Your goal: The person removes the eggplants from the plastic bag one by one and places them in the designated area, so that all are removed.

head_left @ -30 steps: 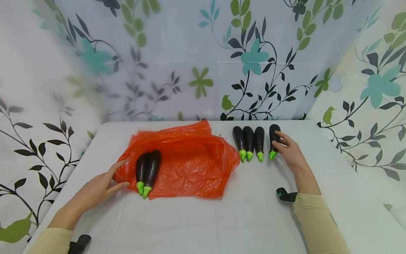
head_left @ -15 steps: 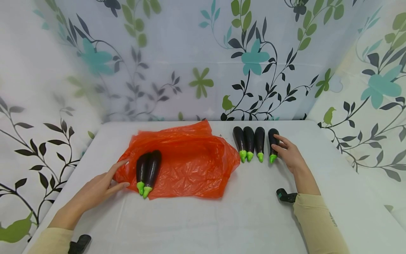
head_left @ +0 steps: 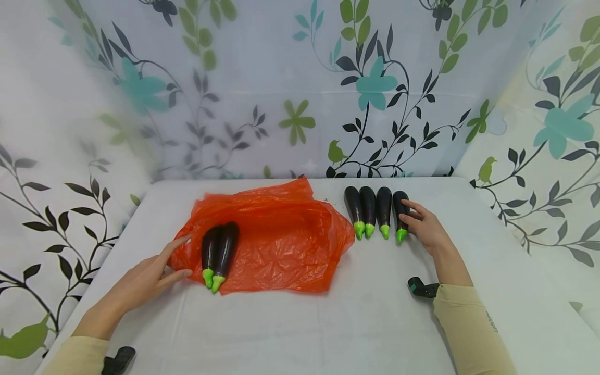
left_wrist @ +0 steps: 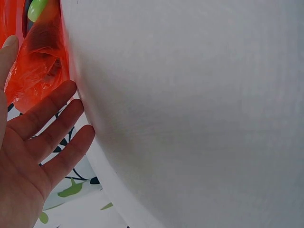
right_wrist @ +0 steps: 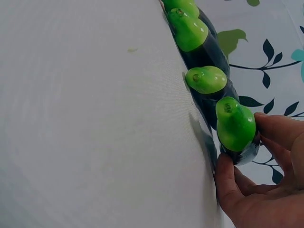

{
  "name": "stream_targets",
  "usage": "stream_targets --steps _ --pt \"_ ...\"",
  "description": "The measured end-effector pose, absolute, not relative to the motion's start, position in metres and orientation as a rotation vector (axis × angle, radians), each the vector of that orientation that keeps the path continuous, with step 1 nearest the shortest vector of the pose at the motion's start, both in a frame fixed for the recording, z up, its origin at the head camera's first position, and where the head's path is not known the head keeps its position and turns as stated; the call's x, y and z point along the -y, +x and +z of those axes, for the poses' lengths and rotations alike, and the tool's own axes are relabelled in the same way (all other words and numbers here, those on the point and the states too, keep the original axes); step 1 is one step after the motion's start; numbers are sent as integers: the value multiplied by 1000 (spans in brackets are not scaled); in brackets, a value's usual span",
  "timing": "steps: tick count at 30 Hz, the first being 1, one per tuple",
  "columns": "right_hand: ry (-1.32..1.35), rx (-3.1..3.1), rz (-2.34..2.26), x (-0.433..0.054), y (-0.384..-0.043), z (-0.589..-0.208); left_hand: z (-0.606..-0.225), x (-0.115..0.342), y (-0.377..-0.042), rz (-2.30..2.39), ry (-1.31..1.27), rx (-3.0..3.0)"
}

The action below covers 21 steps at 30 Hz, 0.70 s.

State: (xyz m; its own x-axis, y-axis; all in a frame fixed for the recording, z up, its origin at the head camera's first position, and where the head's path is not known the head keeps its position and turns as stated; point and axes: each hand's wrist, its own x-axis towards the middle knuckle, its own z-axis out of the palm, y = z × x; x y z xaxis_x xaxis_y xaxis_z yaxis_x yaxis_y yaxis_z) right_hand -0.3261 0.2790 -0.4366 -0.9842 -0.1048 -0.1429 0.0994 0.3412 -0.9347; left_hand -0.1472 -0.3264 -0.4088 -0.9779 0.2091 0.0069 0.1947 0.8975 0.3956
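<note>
At the right of the head view, my right hand (head_left: 425, 227) holds an eggplant (head_left: 398, 207) by its side between thumb and fingertips; its bright green stem end (right_wrist: 236, 124) faces the right wrist camera. Three more eggplants (head_left: 383, 204) lie side by side just left of it, green ends toward me. My left hand (head_left: 136, 284) rests at the left edge of a crumpled red plastic bag (head_left: 281, 260), its fingers spread and fairly straight. On the left part of the bag, two eggplants (head_left: 227, 247) lie against each other.
A white-covered table (head_left: 262, 333) bears everything. Patterned curtains (head_left: 295, 67) with leaves and flowers stand behind and at both sides. A black wrist device (head_left: 423, 288) shows beside the right sleeve, and another (head_left: 119, 360) beside the left.
The eggplant in my right hand has shifted left and slightly nearer me, narrowing the gap to the row of three. My left hand and the bag have stayed put.
</note>
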Motion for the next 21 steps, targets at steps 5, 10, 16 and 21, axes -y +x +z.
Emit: stream_targets --steps 5,10,16,21 --pt "-15 -2429 -1681 -279 -327 -436 -409 327 -147 618 348 -3038" --pt "-38 -2464 -1632 -278 -326 -434 -409 327 -148 602 366 -3055" --pt "-59 -2512 -1578 -277 -324 -433 -409 327 -148 602 355 -3050" --pt "-47 -2567 -1512 -276 -324 -434 -409 327 -147 605 358 -3046"
